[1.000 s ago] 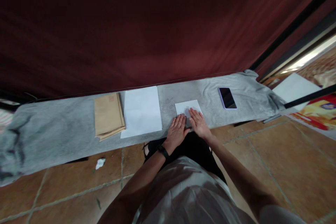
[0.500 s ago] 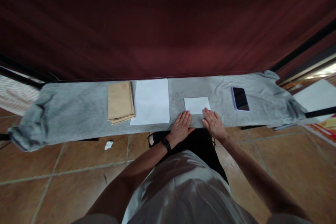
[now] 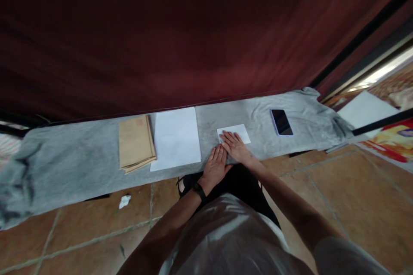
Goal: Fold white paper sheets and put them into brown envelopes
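A small white rectangle of folded paper [image 3: 242, 131] lies on the grey cloth in front of me. My right hand [image 3: 236, 147] rests flat across its left part, fingers stretched out, covering some of it. Just at its lower left corner, my left hand [image 3: 215, 166] lies flat with the fingers straight, its fingertips close to the right hand's. Left of the hands is a stack of white paper sheets [image 3: 177, 138], and beside that a pile of brown envelopes [image 3: 134, 142].
A phone [image 3: 282, 122] with a pale purple case lies on the right of the cloth-covered narrow bench [image 3: 77, 154]. Behind the bench hangs a dark red curtain [image 3: 200, 51]. A crumpled white scrap [image 3: 124, 201] is on the tiled floor, and a white board [image 3: 368, 111] stands at far right.
My right hand has slid left across the folded paper, from its right corner to its left part. The whole view has tilted and shifted a little.
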Motion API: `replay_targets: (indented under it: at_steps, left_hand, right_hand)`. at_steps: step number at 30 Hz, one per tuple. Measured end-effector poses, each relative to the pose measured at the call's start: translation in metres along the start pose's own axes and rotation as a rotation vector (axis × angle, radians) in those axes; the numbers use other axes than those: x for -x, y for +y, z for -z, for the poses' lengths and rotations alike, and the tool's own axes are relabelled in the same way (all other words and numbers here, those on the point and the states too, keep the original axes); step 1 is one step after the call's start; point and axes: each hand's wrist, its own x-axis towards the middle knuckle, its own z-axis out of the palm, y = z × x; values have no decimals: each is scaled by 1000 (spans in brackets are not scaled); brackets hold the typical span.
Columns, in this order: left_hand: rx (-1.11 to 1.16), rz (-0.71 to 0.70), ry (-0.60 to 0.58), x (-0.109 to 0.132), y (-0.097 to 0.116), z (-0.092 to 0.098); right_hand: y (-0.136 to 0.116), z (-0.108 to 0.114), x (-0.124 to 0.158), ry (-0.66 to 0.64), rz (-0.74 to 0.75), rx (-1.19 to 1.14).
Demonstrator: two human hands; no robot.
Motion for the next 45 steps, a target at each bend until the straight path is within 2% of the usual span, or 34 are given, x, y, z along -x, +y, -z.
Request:
replay_targets:
  at_steps: [7, 14, 17, 23, 29, 34, 37, 41, 43, 45]
  left_hand:
    - [4, -10, 21, 1, -1, 3]
    - [3, 10, 42, -1, 0, 7]
    - [19, 44, 23, -6, -2, 10]
    - [-64, 27, -73, -26, -7, 23]
    - [-144, 39, -170, -50, 0, 39]
    - [-142, 43, -169, -60, 3, 42]
    - [-133, 38, -144, -61, 1, 48]
    - [-74, 66, -37, -61, -8, 67]
    - [108, 140, 69, -62, -17, 80]
    - [409, 237, 189, -65, -28, 90]
  right_hand:
    - [38, 2, -12, 65, -192, 34]
    - [69, 4, 10, 239, -313, 32]
    - [70, 4, 29, 254, -291, 23]
    - [60, 5, 58, 141, -108, 30]
    - [54, 10, 58, 130, -113, 41]
    - [52, 15, 52, 138, -133, 16]
    - [54, 18, 48, 147, -140, -41]
    - [60, 26, 42, 236, -224, -292]
    - [62, 34, 39, 271, -264, -368]
    - [63, 42, 34, 289, -278, -406]
